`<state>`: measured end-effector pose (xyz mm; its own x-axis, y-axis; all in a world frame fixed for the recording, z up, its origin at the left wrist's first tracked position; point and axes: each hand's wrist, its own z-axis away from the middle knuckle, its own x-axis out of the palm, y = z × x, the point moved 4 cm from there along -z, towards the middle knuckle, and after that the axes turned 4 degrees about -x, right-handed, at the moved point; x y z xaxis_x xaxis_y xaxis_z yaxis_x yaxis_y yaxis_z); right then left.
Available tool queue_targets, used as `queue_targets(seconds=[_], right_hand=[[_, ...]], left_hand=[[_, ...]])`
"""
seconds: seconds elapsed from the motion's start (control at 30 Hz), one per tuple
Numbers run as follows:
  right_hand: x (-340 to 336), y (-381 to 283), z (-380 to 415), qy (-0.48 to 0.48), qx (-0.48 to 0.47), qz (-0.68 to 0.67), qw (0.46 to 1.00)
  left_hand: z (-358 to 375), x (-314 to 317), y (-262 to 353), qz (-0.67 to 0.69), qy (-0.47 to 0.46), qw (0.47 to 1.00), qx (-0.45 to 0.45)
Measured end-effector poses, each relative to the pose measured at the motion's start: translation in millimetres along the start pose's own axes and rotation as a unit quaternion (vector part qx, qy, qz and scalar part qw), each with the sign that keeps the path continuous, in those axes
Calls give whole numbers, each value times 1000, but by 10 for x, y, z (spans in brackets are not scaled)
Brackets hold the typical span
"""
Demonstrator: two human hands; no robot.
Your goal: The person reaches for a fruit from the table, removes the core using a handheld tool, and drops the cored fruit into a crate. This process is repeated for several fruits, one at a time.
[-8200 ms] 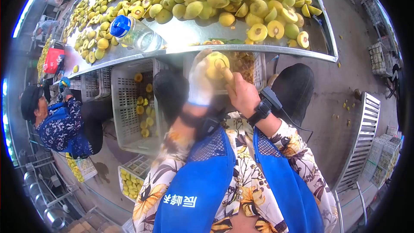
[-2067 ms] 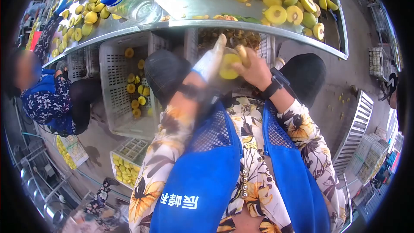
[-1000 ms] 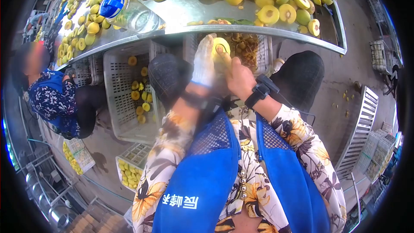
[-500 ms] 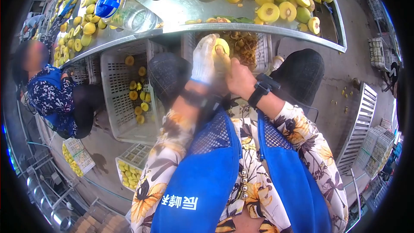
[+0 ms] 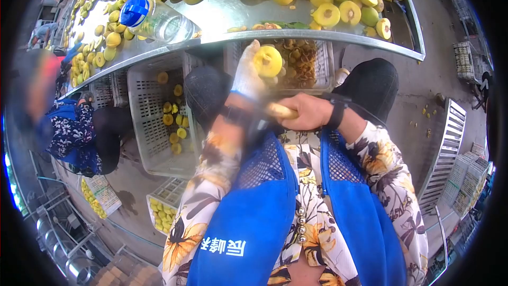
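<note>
My left hand (image 5: 246, 78), in a white knit glove, holds a halved yellow peach (image 5: 268, 61) with its cut face turned up. Below and to the right, my bare right hand (image 5: 308, 112) is closed around a pale, handle-like piece (image 5: 281, 110) that points left; its far end is blurred, so the tool's kind does not show. Both hands are over my lap, just in front of the metal table (image 5: 238, 35). Behind the peach, a crate (image 5: 324, 77) under the table edge contains brownish scraps.
Many peach halves (image 5: 328, 15) lie on the table beside a clear bottle with a blue lid (image 5: 168, 24). On my left stands a deep crate (image 5: 138, 122) with several halves inside. A co-worker (image 5: 74, 132) sits further left. A slatted rack (image 5: 443, 148) lies right.
My right hand has drawn back from the peach, down and toward my body. The peach's cut face is now more exposed in my left hand. The co-worker has shifted slightly.
</note>
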<state>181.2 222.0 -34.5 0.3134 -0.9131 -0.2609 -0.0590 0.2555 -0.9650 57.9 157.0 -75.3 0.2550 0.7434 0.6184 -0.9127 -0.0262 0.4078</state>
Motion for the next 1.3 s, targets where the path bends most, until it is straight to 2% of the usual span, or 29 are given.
queue_targets(seconds=[0.03, 0.1, 0.13, 0.23, 0.43, 0.53, 0.63, 0.73, 0.83, 0.93, 1.03, 1.13, 1.17, 1.23, 1.3], right_hand=[[-49, -6, -32, 91, 51, 43, 994], [-139, -35, -77, 266, 148, 119, 945], [-238, -174, -108, 243, 199, 116, 942], [-219, -15, -101, 277, 228, 141, 923], [-201, 67, -125, 289, 234, 174, 912], [-189, 152, -137, 287, 243, 174, 910], [-189, 160, -179, 275, 248, 180, 912], [-161, 198, -198, 266, 264, 157, 914], [-74, 289, -216, 255, 293, 121, 914], [-42, 297, -209, 242, 295, 86, 920], [-160, 74, -230, 217, 198, 103, 950], [-278, -28, -214, 136, 226, 79, 961], [-295, -54, -200, 116, 218, 81, 966], [-330, -114, -157, 93, 152, 116, 977], [-75, -9, -120, -17, 56, 1, 998]], left_hand=[[-12, 19, 19, -5, 2, 999, 32], [3, 27, 20, -13, 14, 995, 97], [27, 29, 7, -21, 28, 993, 110], [65, 132, 0, -42, 58, 986, 150], [-52, 5, -13, -103, 6, 978, 181], [-115, -34, -7, -151, 10, 960, 234], [-7, 39, 26, -197, 40, 948, 246], [-110, -101, 37, -271, 75, 912, 298], [-71, -76, 15, -209, 102, 931, 283], [-45, -67, 22, -263, 104, 905, 316], [-144, -170, 19, -252, 90, 920, 286], [-196, -214, 7, -225, 48, 946, 229], [-208, -218, -28, -159, 45, 971, 175], [-168, -143, -86, -26, 37, 997, 62], [-58, -57, 11, -13, -7, 999, 30]])
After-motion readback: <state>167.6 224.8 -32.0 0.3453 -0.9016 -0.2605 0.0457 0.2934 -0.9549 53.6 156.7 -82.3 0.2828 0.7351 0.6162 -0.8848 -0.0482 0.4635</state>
